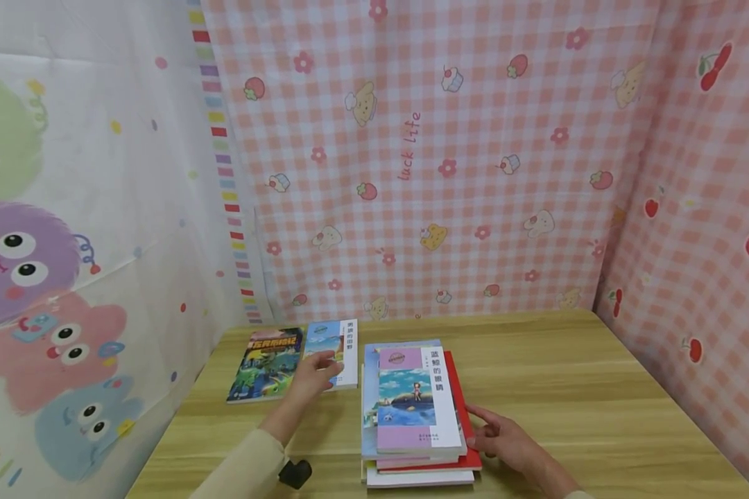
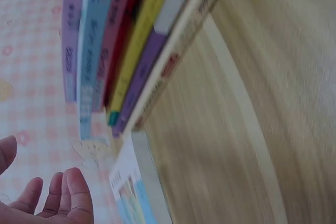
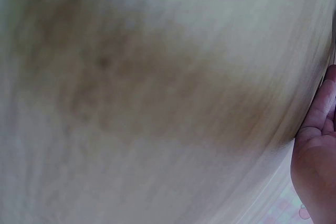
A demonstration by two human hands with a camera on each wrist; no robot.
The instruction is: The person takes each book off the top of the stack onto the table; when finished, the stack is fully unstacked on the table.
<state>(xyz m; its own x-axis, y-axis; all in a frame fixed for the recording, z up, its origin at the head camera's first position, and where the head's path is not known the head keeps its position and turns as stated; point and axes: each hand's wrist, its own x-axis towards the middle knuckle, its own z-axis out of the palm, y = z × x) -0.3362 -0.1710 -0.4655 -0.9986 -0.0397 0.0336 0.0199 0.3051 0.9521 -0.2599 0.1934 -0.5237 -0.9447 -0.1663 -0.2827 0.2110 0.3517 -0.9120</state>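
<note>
A stack of several books stands at the table's centre front; on top lies a book with a pink-and-blue cover and white band (image 1: 406, 405). A red book (image 1: 471, 447) sticks out on the stack's right side. My right hand (image 1: 505, 443) is beside that side, fingers extended toward the red edge. My left hand (image 1: 315, 374) hovers over a blue-and-white book (image 1: 347, 353), its fingers apart from the thumb and nothing held between them. In the left wrist view, the left hand (image 2: 52, 200) appears near the stacked spines (image 2: 142, 61). The right wrist view shows part of the right hand (image 3: 317, 145).
Left of the blue-and-white book lies a book with a dark green, dinosaur-like cover (image 1: 265, 367). A small black object (image 1: 295, 474) is near my left sleeve. The wooden table (image 1: 568, 374) meets a checked pink cloth (image 1: 474, 270) at its back.
</note>
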